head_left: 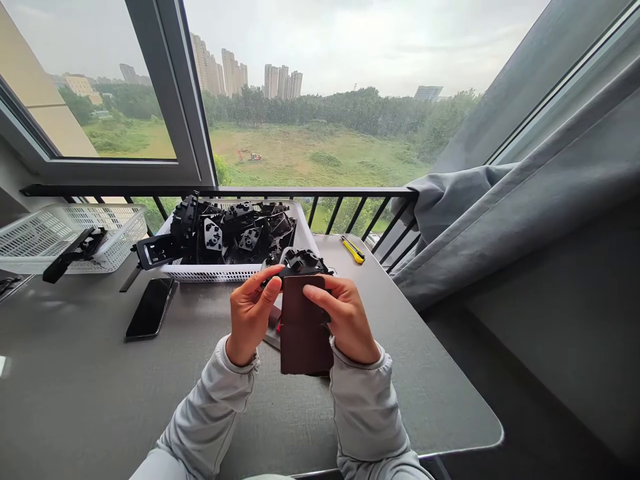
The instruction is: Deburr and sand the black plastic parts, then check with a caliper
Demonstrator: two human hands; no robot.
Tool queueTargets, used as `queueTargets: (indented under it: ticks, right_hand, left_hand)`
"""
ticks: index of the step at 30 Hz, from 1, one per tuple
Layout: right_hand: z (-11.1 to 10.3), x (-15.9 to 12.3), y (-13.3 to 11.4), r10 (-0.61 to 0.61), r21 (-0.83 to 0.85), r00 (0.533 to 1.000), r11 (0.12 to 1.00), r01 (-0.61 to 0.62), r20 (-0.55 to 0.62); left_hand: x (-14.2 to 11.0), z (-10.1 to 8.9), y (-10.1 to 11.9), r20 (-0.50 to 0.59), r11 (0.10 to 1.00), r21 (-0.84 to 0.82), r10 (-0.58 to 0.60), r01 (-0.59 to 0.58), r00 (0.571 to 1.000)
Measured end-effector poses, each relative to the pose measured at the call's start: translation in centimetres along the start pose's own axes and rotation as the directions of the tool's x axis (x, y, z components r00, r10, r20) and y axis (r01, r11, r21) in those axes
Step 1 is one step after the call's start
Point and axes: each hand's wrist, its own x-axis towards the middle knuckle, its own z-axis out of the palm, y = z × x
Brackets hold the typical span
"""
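Between my hands is a black plastic part (303, 262) with a molded, knobby top and a flat dark brown panel (306, 333) hanging below it. My left hand (251, 313) pinches the part's upper left edge between thumb and fingers. On the other side, my right hand (346, 313) grips the panel's upper right, thumb flat on its front and fingers behind. Just behind the held part stands a white basket (215, 273) heaped with similar black plastic parts (235, 230). Something red and grey on the table is mostly hidden behind the panel.
A black phone (151, 309) lies on the grey table (200, 387) to the left. Near the back right edge rests a yellow utility knife (353, 249). A second white basket (115, 227) at far left holds a black part (75, 255). Railing, window and grey curtain (525, 213) border the table.
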Motion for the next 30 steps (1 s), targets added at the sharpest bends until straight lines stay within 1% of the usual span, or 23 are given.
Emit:
queueTargets:
  ticks: [4,7,10,12,15,18,21,27,30]
  right_hand:
    - [-0.06,-0.24,-0.44,0.036,0.007,0.999,0.999,-0.035,-0.01]
    - [-0.03,-0.33,-0.61,0.029,0.008,1.0,1.0,-0.029,-0.009]
    - [-0.11,-0.28,-0.6,0.017,0.005,1.0,1.0,-0.017,-0.012]
    - [-0.26,-0.24,-0.57,0.01,-0.001,0.999,1.0,-0.01,-0.04]
    - [-0.46,-0.31,-0.61,0.008,-0.003,0.995,1.0,-0.009,-0.096]
    - [-0.41,-0.45,-0.7,0.004,0.006,0.998,1.0,-0.004,-0.067]
    - [-0.36,-0.41,-0.64,-0.023,-0.036,1.0,0.999,0.022,-0.019]
    - [-0.82,-0.28,-0.31,-0.074,-0.11,0.992,0.992,0.063,-0.1]
    - [-0.62,-0.41,-0.36,-0.118,-0.165,0.991,0.98,0.107,-0.056]
  left_hand:
    - [0.0,0.22,0.01,-0.01,1.0,-0.002,0.021,-0.021,1.0]
    - [-0.1,0.24,-0.08,-0.004,1.0,-0.012,0.009,-0.009,1.0]
    - [-0.15,0.23,-0.14,-0.032,1.0,-0.001,0.008,-0.008,0.999]
    - [-0.12,0.24,-0.16,-0.068,1.0,0.004,0.019,-0.019,0.998]
    - [-0.07,0.31,-0.16,-0.089,0.999,-0.008,0.032,-0.033,0.995]
    - [-0.1,0.41,-0.11,-0.077,0.999,0.005,0.038,-0.038,0.996]
    - [-0.12,0.42,-0.09,-0.068,0.999,0.023,0.041,-0.039,0.997]
    - [-0.02,0.12,-0.1,-0.091,0.998,0.033,0.065,-0.062,0.994]
    - [-0.06,0.17,-0.01,-0.088,0.993,0.081,0.09,-0.083,0.992]
